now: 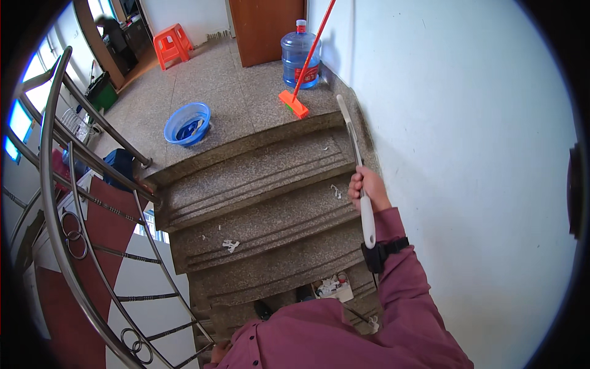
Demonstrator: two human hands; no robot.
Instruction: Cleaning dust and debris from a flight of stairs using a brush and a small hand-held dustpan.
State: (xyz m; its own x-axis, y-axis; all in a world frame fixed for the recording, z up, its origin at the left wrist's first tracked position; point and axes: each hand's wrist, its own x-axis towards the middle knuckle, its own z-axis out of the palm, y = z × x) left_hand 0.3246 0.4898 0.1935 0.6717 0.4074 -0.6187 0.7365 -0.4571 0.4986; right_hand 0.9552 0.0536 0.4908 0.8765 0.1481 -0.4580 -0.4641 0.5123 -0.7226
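My right hand (367, 187) is closed round a long, slim white-and-grey tool (367, 221), raised beside the wall. Its pale handle, with a hole at the end, points down toward my wrist, and its narrow far end reaches up near the top step's edge; the kind of head on it is unclear. At the lower edge, my left hand (221, 351) is beside the metal stair railing (54, 209). Its fingers are mostly hidden, so whether it grips the rail does not show. Speckled stone steps (270, 212) lie before me, with crumpled white scraps (230, 246) on them.
On the landing stand a blue basin (201, 112) with dark blue cloth inside, an orange broom (294, 104), a large water bottle (294, 55) and an orange stool (172, 46). A white box-like container (345, 294) of litter sits near my feet. A wall (467, 154) borders the right.
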